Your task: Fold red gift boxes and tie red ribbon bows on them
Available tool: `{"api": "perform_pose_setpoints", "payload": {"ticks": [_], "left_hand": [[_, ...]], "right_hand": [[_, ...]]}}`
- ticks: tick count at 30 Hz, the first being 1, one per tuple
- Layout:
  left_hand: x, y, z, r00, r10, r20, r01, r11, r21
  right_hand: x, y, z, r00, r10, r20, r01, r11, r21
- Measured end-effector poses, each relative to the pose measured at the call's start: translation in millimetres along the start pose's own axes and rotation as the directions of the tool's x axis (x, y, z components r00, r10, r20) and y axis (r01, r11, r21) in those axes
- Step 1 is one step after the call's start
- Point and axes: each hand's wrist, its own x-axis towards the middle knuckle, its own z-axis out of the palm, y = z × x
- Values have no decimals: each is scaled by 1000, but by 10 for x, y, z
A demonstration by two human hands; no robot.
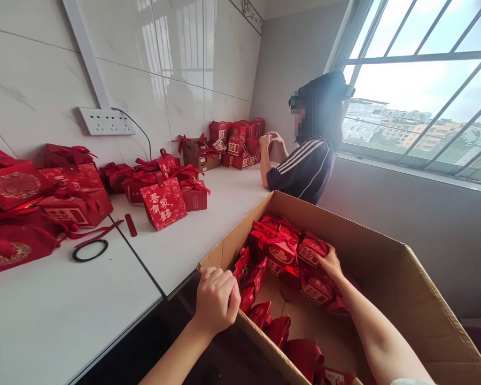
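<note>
A large open cardboard carton (388, 251) stands beside the white table, with several red gift boxes (280, 246) tied with ribbon inside it. My left hand (217, 298) is closed over the carton's near rim. My right hand (329, 263) reaches down into the carton, and its fingers rest on a red gift box (311, 249) in the pile; they curl around its edge.
The white table (184, 240) carries more red gift boxes (164, 202), red bags at the left, a black ring (90, 250) and loose ribbon. Another person (304, 160) sits at the far end by the window, handling red boxes. A power strip (104, 121) hangs on the tiled wall.
</note>
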Motion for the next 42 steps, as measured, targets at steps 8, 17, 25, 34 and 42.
{"api": "perform_pose_setpoints", "payload": {"ticks": [8,17,25,34,42], "left_hand": [[7,11,40,1000,-8,-10,8,1000,-5],[-4,21,18,1000,-16,-22,15,1000,-17],[2,34,32,999,-22,-24,22,1000,-5],[-10,26,40,999,-13,-34,13,1000,-9],[20,21,18,1000,-11,-14,10,1000,-12]], "right_hand": [[39,30,282,998,-17,64,22,997,-73],[254,-87,182,990,-51,131,72,985,-158],[378,-201,1,961,-23,274,96,962,-256],[41,55,-680,990,-20,138,63,946,-317],[37,86,-1014,988,-131,76,150,911,-383]]}}
